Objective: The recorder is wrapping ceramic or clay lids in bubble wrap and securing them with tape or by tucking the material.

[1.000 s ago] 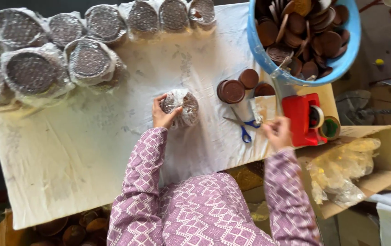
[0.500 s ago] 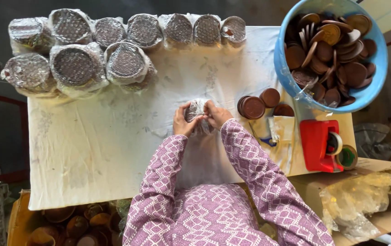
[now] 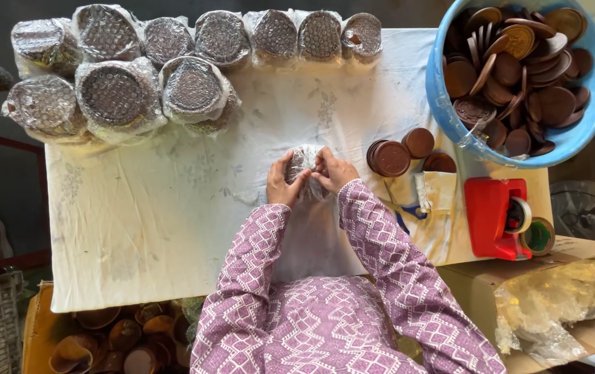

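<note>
Hands met at the middle of the table, both closed around one small bundle [image 3: 304,166] wrapped in bubble film. The left hand [image 3: 281,181] cupped its left side with the fingers curled against the wrap, and the right hand [image 3: 333,172] pressed on from the right, fingertips bent over the top edge. The bundle rested on the white cloth [image 3: 145,221] that covered the table, just ahead of the person's purple patterned sleeves [image 3: 380,256].

Just to the right of the bundle stood a few short stacks of brown round lids [image 3: 391,158], close together. Beside them lay blue-handled scissors [image 3: 403,208] on the cloth, and further right sat a red tape dispenser [image 3: 495,216] with a roll on it, near the table's edge. A blue tub [image 3: 450,118] filled the far right corner, heaped with more brown discs lying at all angles.

Along the far edge and the far left corner of the table stood a row of finished wrapped bundles [image 3: 193,90], round and shiny in their film, some stacked in front of others and touching. They were well apart from the hands.

Off the table to the right, an open cardboard box [image 3: 588,332] held crumpled clear plastic. Below the near left edge, an orange crate [image 3: 34,332] held more brown pieces, partly hidden by the cloth.
</note>
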